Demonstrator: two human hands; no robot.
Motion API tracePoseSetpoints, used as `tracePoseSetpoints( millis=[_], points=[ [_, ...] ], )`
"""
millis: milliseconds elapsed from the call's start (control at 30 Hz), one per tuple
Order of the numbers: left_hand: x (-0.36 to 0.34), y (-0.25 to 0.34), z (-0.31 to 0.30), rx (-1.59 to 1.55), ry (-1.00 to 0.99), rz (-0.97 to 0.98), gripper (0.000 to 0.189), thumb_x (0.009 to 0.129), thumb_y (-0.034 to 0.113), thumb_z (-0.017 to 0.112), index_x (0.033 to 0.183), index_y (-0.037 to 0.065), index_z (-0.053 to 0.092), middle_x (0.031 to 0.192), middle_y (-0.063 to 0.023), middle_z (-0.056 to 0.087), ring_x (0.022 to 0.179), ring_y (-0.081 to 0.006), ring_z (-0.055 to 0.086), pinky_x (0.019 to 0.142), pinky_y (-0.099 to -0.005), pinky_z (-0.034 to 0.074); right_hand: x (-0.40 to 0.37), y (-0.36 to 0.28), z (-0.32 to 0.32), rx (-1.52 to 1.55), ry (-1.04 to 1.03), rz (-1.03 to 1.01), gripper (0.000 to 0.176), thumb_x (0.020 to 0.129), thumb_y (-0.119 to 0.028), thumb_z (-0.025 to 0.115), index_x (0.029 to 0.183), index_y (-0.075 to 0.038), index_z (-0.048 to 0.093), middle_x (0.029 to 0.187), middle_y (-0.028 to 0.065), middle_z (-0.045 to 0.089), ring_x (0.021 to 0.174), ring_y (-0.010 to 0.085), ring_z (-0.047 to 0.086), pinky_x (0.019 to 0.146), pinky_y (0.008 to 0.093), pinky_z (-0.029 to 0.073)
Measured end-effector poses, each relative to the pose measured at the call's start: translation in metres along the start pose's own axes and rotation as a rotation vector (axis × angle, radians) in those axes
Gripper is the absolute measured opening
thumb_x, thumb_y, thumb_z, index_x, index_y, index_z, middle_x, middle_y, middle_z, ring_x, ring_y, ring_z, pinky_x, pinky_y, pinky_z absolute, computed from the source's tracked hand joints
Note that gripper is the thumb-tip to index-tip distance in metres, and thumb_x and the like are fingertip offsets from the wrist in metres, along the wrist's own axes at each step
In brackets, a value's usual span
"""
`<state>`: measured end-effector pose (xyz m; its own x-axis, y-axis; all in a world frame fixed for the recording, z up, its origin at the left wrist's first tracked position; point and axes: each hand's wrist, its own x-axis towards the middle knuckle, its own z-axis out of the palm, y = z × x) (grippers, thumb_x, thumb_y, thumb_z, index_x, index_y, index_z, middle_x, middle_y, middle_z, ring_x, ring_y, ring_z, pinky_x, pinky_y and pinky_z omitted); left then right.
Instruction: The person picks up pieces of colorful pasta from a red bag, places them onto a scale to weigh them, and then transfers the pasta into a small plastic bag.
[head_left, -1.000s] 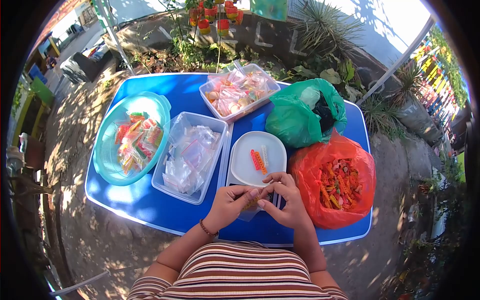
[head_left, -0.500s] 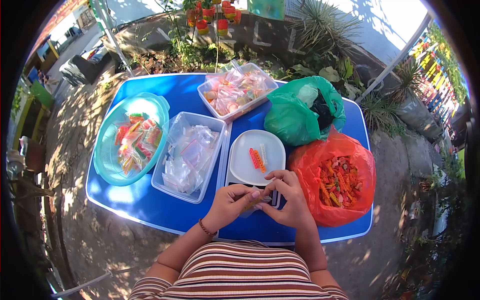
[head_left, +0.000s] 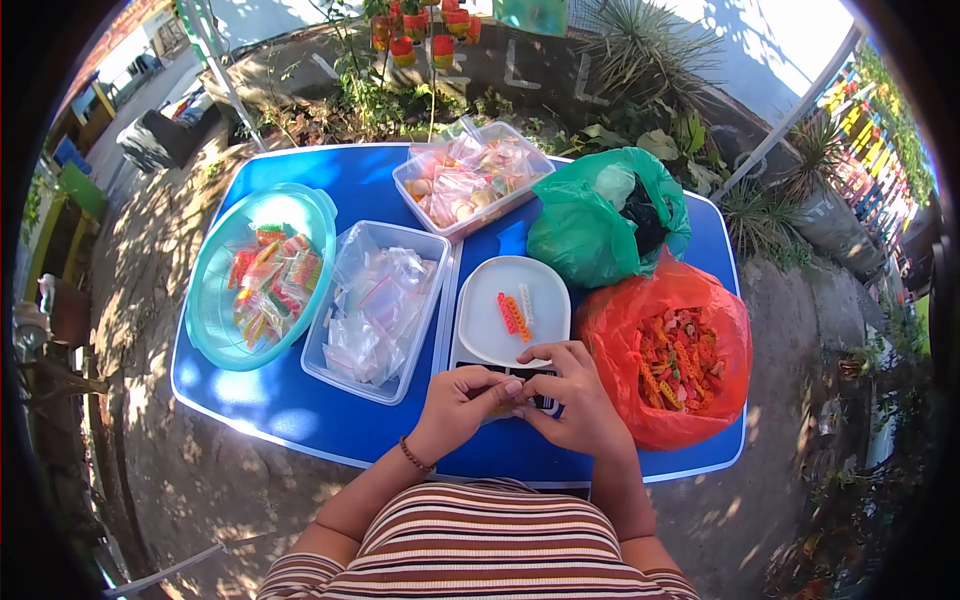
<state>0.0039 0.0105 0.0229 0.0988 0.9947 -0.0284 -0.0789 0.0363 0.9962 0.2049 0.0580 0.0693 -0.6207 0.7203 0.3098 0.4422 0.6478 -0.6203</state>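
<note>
Near the table's front edge, my left hand [head_left: 462,418] and my right hand [head_left: 575,402] meet with their fingertips pinched on a small transparent plastic bag [head_left: 504,409]. Something yellowish shows in the bag, mostly hidden by my fingers. Just beyond my hands is a kitchen scale with a white tray [head_left: 482,335]. Several ridged snack pieces [head_left: 515,316], pink, orange and whitish, lie on that tray. To the right of my right hand, an open red plastic bag [head_left: 612,325] holds many similar orange and red pieces.
A rectangular tub [head_left: 439,300] of small plastic bags stands left of the scale, beside a turquoise basin [head_left: 205,320] with filled packets. Farther back are another tub [head_left: 480,222] of packets and a green plastic bag [head_left: 570,245]. All stand on a blue table [head_left: 270,405].
My fingertips have drawn closer together over the small bag, and less of it shows. The things on the table have not moved.
</note>
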Motion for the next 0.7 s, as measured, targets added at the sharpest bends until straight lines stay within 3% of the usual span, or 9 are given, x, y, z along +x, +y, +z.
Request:
tracePoseSetpoints(
  millis=[100, 200, 300, 400, 500, 700],
  points=[
    [-0.003, -0.004, 0.002, 0.056, -0.021, -0.041, 0.021, 0.097, 0.019, 0.073, 0.105, 0.0, 0.078, 0.094, -0.0086, 0.077, 0.086, -0.0099, 0.069, 0.078, -0.0251, 0.055, 0.0, 0.003, -0.003, -0.023, -0.061, -0.045, 0.011, 0.076, -0.006, 0.082, 0.084, -0.007, 0.074, 0.115, 0.0063, 0.067, 0.111, 0.0276, 0.056, 0.088, 0.0389, 0.049],
    [-0.001, 0.0, 0.001, -0.034, -0.006, -0.068, 0.026, 0.095, 0.017, 0.075, 0.112, -0.003, 0.074, 0.101, -0.0087, 0.076, 0.092, -0.0113, 0.07, 0.084, -0.0266, 0.056, -0.001, 0.012, 0.003, 0.179, 0.008, 0.018, 0.01, 0.082, -0.004, 0.079, 0.089, -0.005, 0.074, 0.109, 0.0084, 0.068, 0.101, 0.0243, 0.062, 0.082, 0.0342, 0.05],
    [0.001, 0.004, -0.006, -0.104, -0.101, -0.099, 0.031, 0.092, 0.015, 0.078, 0.116, -0.004, 0.071, 0.104, -0.0098, 0.076, 0.096, -0.0127, 0.071, 0.088, -0.0279, 0.056, -0.002, 0.01, 0.009, 0.464, 0.131, 0.199, 0.011, 0.085, -0.005, 0.079, 0.094, -0.003, 0.072, 0.101, 0.009, 0.068, 0.086, 0.0184, 0.065, 0.073, 0.0295, 0.05],
    [0.0, 0.003, -0.006, -0.17, -0.034, -0.101, 0.03, 0.091, 0.013, 0.079, 0.115, -0.002, 0.071, 0.104, -0.0088, 0.076, 0.095, -0.0123, 0.072, 0.086, -0.0272, 0.057, -0.009, 0.014, 0.01, 0.642, 0.117, 0.39, 0.006, 0.09, -0.001, 0.073, 0.095, 0.001, 0.069, 0.092, 0.0078, 0.068, 0.08, 0.0112, 0.064, 0.07, 0.0259, 0.05],
    [0.0, -0.002, -0.006, -0.222, -0.025, -0.121, 0.029, 0.091, 0.012, 0.079, 0.115, -0.002, 0.07, 0.106, -0.0098, 0.076, 0.097, -0.0137, 0.072, 0.087, -0.0285, 0.057, -0.01, 0.011, 0.004, 0.493, 0.024, 0.304, 0.002, 0.092, 0.0, 0.069, 0.093, 0.002, 0.068, 0.084, 0.0044, 0.066, 0.076, 0.008, 0.061, 0.066, 0.025, 0.048],
    [0.0, 0.0, 0.0, -0.269, -0.056, -0.142, 0.022, 0.093, 0.012, 0.077, 0.11, 0.0, 0.072, 0.105, -0.0115, 0.076, 0.096, -0.0152, 0.073, 0.088, -0.03, 0.058, -0.011, 0.014, 0.017, 0.458, 0.137, 0.2, 0.003, 0.09, 0.0, 0.068, 0.092, 0.002, 0.066, 0.079, 0.005, 0.064, 0.069, 0.0087, 0.057, 0.061, 0.0246, 0.045]
  ],
)
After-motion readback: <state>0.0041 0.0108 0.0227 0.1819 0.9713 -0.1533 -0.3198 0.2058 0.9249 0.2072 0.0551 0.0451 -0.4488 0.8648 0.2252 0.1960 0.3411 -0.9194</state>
